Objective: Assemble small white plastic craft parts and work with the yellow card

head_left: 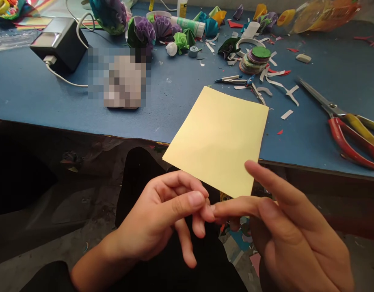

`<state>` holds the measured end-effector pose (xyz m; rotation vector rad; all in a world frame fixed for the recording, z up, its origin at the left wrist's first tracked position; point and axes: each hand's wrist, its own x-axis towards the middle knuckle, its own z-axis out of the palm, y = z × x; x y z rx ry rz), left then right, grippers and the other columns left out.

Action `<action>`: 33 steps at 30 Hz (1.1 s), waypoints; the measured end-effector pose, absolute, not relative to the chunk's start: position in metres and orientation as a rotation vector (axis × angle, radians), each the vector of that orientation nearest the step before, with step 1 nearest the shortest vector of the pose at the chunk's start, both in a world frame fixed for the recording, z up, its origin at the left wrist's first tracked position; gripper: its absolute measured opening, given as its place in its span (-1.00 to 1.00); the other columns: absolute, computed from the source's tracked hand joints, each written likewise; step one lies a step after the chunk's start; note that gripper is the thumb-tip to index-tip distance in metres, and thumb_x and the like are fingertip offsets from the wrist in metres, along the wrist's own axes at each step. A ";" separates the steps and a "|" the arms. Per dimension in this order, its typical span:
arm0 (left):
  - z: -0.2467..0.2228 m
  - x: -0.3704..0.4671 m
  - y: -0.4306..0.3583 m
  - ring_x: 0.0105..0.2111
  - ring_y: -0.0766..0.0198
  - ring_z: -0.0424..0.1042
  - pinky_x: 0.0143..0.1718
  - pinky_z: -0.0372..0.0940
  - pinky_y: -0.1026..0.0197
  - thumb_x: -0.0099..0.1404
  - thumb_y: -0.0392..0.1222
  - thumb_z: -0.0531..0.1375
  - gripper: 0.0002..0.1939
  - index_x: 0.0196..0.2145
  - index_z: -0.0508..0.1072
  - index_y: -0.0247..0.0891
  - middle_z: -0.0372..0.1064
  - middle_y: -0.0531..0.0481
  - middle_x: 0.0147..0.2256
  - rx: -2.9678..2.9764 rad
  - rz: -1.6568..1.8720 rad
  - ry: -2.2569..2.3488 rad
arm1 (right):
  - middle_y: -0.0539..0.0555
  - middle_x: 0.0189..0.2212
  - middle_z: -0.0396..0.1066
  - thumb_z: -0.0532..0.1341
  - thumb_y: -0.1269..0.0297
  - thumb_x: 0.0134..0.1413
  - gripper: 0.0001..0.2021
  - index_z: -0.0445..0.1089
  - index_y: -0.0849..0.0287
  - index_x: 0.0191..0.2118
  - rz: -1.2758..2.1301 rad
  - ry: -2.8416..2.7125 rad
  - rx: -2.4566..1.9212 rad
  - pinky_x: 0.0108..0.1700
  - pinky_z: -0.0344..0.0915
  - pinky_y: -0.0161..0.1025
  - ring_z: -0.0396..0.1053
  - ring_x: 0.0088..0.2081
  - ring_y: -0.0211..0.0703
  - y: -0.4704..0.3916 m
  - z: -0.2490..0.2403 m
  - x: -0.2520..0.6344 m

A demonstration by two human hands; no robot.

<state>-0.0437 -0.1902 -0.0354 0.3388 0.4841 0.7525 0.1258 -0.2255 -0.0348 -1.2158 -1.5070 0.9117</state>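
My left hand (162, 215) is over my lap, its thumb and forefinger pinched together and the other fingers loosely curled. Whatever lies in the pinch, if anything, is hidden. Its fingertips meet the tip of an outstretched finger of my right hand (296, 227), which has its forefinger raised and apart and holds nothing. Just beyond both hands, a pale yellow sheet of paper (220, 138) lies on the blue table (162, 101), its near end jutting over the edge. Big scissors (334, 109) with red and yellow handles lie partly spread on the right.
Behind the paper are a drawing compass (232, 79), a stack of round paper discs (255, 61), an eraser (303, 58) and white paper strips. Folded paper flowers (180, 42) and a clear bottle (327, 16) line the back. A black box (59, 44) with a cable stands left.
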 end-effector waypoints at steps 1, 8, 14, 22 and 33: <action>-0.036 -0.044 -0.190 -0.62 0.49 0.41 -0.68 0.37 0.52 0.26 -0.32 0.18 -0.92 -0.39 0.47 -0.31 0.44 0.06 -0.48 0.342 0.758 0.486 | -0.10 -0.33 0.54 -0.05 0.43 0.27 -0.57 0.17 -0.07 0.18 0.946 -1.496 -1.192 -0.41 0.43 -0.41 0.49 -0.36 -0.29 -0.226 -0.035 0.127; -0.039 -0.045 -0.193 -0.55 0.44 0.40 -0.65 0.40 0.46 0.32 -0.24 0.11 -0.83 -0.32 0.49 -0.31 0.42 0.02 -0.46 0.391 0.802 0.545 | -0.03 -0.34 0.47 0.11 0.49 0.13 -0.74 0.42 0.03 -0.14 0.916 -1.556 -1.112 -0.37 0.41 -0.38 0.43 -0.37 -0.29 -0.219 -0.036 0.127; -0.034 -0.044 -0.203 -0.45 0.42 0.42 -0.51 0.41 0.48 0.22 -0.35 0.22 -0.88 -0.31 0.52 -0.18 0.43 0.07 -0.40 0.833 0.909 0.814 | -0.10 -0.42 0.46 0.20 0.53 0.04 -0.78 0.41 0.09 -0.22 0.863 -1.651 -1.074 -0.39 0.37 -0.46 0.42 -0.40 -0.37 -0.214 -0.035 0.124; -0.036 -0.041 -0.205 -0.41 0.38 0.41 -0.47 0.35 0.43 0.09 -0.50 0.28 -0.67 -0.25 0.53 -0.11 0.43 0.06 -0.36 1.294 1.070 0.879 | -0.08 -0.46 0.46 0.25 0.49 0.02 -0.84 0.41 0.10 -0.28 0.791 -1.669 -1.082 -0.48 0.32 -0.39 0.40 -0.46 -0.34 -0.215 -0.036 0.123; -0.030 -0.039 -0.202 -0.52 0.48 0.35 -0.59 0.38 0.50 0.27 -0.22 0.18 -0.92 -0.37 0.45 -0.24 0.29 0.08 -0.40 0.870 0.782 0.810 | -0.10 -0.53 0.40 0.25 0.44 0.05 -0.89 0.39 0.08 -0.32 0.888 -1.430 -1.231 -0.51 0.28 -0.39 0.35 -0.49 -0.34 -0.226 -0.039 0.116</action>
